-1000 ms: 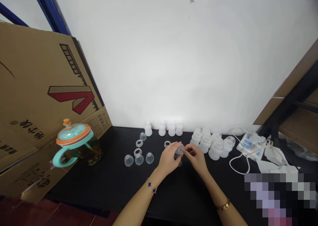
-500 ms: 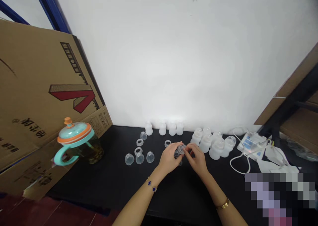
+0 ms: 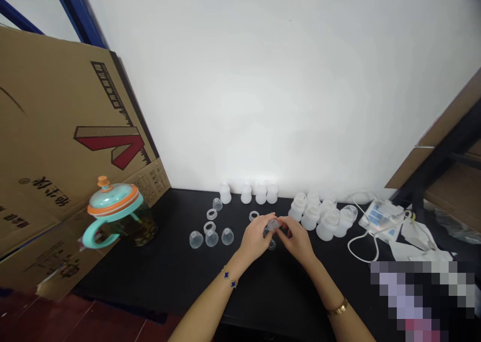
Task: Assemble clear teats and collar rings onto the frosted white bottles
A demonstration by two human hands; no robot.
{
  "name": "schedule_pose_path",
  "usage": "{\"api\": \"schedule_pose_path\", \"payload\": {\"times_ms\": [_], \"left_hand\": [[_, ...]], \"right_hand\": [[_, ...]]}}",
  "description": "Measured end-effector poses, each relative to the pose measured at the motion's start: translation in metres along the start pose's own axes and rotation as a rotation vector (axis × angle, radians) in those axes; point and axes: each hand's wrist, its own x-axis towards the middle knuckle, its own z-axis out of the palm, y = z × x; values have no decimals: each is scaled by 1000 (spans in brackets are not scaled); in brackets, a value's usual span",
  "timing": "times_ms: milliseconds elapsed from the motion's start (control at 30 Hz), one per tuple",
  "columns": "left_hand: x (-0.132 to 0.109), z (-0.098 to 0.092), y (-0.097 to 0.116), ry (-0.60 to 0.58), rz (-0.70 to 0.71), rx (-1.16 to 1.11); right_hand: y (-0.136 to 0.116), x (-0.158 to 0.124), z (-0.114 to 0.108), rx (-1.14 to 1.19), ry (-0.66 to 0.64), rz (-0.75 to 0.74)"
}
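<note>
Head camera looks down at the left hand and the right hand, which meet fingertip to fingertip, both pinched shut on a small clear piece held just above the black table. To the left, a jug with a blue-green and orange lid has something dark and yellowish inside, while clear cups sit near the left hand and white bottles stand just beside the right hand. Both arms reach forward from the bottom edge, wrists low and fingers curled in.
</note>
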Motion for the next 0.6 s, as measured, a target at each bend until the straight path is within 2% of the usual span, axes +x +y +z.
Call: {"api": "schedule_pose_path", "payload": {"times_ms": [600], "left_hand": [[2,-3,6,-10,-53,-126]], "right_hand": [[0,-3,4,-20,45,-14]]}}
